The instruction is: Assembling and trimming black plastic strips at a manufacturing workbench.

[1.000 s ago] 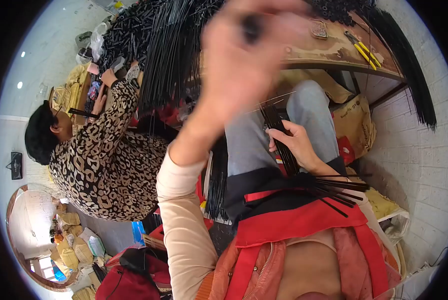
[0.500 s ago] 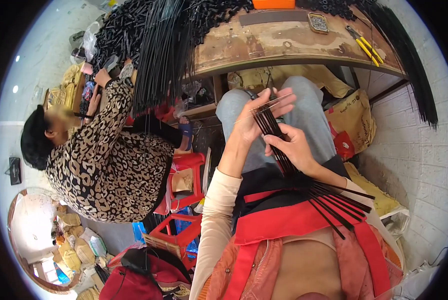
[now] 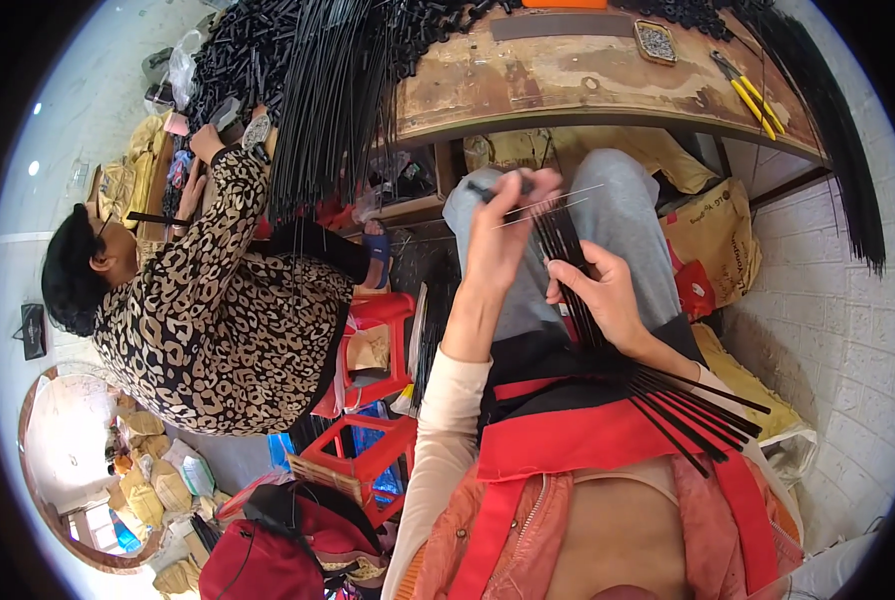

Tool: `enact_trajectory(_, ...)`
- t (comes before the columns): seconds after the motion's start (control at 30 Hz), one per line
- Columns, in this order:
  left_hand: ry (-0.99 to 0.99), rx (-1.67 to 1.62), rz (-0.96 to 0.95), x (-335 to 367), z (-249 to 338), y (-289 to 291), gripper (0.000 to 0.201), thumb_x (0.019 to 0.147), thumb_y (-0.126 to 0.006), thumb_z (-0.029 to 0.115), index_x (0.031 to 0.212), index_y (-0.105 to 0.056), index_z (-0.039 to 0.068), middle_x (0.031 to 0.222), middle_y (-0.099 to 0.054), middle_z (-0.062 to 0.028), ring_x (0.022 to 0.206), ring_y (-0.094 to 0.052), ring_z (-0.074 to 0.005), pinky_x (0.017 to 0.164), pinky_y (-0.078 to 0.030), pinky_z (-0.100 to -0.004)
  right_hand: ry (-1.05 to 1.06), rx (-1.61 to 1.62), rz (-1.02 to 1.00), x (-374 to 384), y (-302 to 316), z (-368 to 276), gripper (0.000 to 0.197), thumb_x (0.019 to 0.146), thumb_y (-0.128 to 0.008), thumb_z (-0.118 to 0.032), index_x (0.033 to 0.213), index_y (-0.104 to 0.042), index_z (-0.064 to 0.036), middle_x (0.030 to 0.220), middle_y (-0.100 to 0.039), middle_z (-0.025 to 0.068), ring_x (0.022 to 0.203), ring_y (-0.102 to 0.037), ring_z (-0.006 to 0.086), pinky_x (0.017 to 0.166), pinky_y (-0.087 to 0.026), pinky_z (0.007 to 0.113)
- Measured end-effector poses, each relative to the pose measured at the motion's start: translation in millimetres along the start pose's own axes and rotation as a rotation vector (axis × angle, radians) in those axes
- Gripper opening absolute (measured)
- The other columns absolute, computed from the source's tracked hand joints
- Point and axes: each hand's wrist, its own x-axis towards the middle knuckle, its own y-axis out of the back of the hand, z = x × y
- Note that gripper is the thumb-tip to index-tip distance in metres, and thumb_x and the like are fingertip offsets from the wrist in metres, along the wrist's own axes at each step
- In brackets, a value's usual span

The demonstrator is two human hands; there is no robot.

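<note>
Over my lap, my right hand (image 3: 608,295) grips a bundle of thin black rods (image 3: 560,235), its thumb pressed along the side. The rods slant up and away from me, and their near ends (image 3: 688,405) fan out over my right side. My left hand (image 3: 500,235) is raised beside the bundle's far end, fingers curled and slightly blurred. A small dark cylindrical part (image 3: 482,191) sticks out of its fingers. Thin pale wires (image 3: 586,191) cross the far end of the rods next to these fingers; whether the left hand touches them I cannot tell.
Ahead stands a worn wooden table (image 3: 528,85) with yellow-handled pliers (image 3: 753,100), a tin of small metal pieces (image 3: 656,42) and a black-parts heap (image 3: 238,60). Long black rods (image 3: 323,110) hang over its edge. At left a person (image 3: 218,300) works near red stools (image 3: 373,455).
My left hand's spread fingers have curled, and a dark part now shows in them. The rods stay in my right hand. The whole view has shifted slightly.
</note>
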Motion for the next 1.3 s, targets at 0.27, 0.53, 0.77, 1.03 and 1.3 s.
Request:
enact_trajectory(0.27, -0.523, 0.468, 0.371, -14.2, -2.0, -17.4, 0.019, 0.099, -0.053, 0.016, 0.108, -0.051, 0.0, 0.097, -0.063, -0.0091, 0.086, -0.061, -0.0125, 0.071, -0.054, -0.0272, -0.013, -0.041, -0.005, 5.4, -1.2, -1.6, 0.018, 0.091, -0.066, -0.016, 0.092, -0.061, 0.0005, 0.073, -0.062, 0.0035, 0.067, -0.06, 0.009, 0.063, -0.048, 0.023)
enact_trajectory(0.53, -0.18, 0.176, 0.249, -10.4, 7.0, 7.7, 0.017, 0.096, -0.059, 0.017, 0.101, -0.06, 0.0, 0.094, -0.063, -0.0077, 0.084, -0.063, -0.0153, 0.072, -0.056, -0.0279, 0.02, -0.024, -0.001, 14.5, 7.6, 2.2, 0.015, 0.093, -0.063, -0.016, 0.094, -0.06, -0.0013, 0.074, -0.062, 0.0031, 0.066, -0.06, 0.0087, 0.062, -0.049, 0.023)
enact_trajectory(0.77, -0.076, 0.053, 0.222, -29.4, 2.0, 12.6, 0.023, 0.093, -0.064, 0.017, 0.105, -0.062, -0.002, 0.099, -0.066, -0.0121, 0.088, -0.066, -0.0178, 0.08, -0.058, -0.0291, 0.02, -0.042, -0.004, 15.9, 12.9, 11.4, 0.015, 0.093, -0.062, -0.016, 0.096, -0.06, -0.001, 0.073, -0.062, 0.0028, 0.065, -0.059, 0.0086, 0.061, -0.049, 0.022)
enact_trajectory(1.03, -0.089, 0.058, 0.188, -25.7, -1.4, 8.2, 0.024, 0.093, -0.064, 0.017, 0.108, -0.063, -0.002, 0.102, -0.065, -0.0115, 0.09, -0.066, -0.0176, 0.083, -0.057, -0.0286, 0.02, -0.015, -0.021, 20.3, 16.1, 12.2, 0.015, 0.092, -0.064, -0.013, 0.091, -0.059, 0.0007, 0.073, -0.061, 0.0029, 0.066, -0.059, 0.0089, 0.062, -0.048, 0.023)
enact_trajectory(1.3, -0.151, 0.086, 0.152, -21.7, -3.6, 5.4, 0.036, 0.095, -0.059, 0.012, 0.129, -0.051, 0.003, 0.107, -0.064, -0.0142, 0.097, -0.066, -0.0209, 0.084, -0.057, -0.0297, 0.007, 0.006, -0.03, 26.1, 18.1, 12.0, 0.014, 0.092, -0.064, -0.013, 0.091, -0.059, 0.0003, 0.073, -0.06, 0.0025, 0.066, -0.058, 0.0086, 0.061, -0.047, 0.023)
